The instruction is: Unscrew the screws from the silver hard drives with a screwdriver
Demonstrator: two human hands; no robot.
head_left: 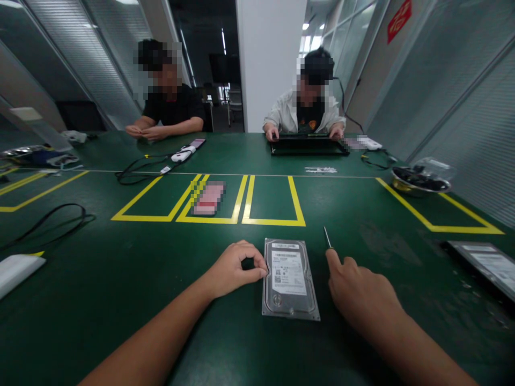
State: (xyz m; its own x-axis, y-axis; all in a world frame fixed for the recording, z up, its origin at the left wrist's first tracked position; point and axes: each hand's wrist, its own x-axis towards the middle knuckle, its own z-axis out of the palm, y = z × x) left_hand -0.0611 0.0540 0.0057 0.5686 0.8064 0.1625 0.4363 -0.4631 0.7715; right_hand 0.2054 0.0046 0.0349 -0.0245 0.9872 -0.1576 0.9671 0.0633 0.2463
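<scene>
Spreading across the scene, the smooth green table [140,268] looked slick — a sideways push could have skidded the hard drive [290,281], a flat metal rectangle with a white paper label [288,272], lying near, between both hands. The left hand [237,268] pinched its left edge between thumb and forefinger; the right hand [360,287] curled around a thin-shafted screwdriver [327,237] — a loose grip might have let it scratch.

The right grip [362,287] partly hides the screwdriver [328,238]; label print [288,273] blurs.
</scene>
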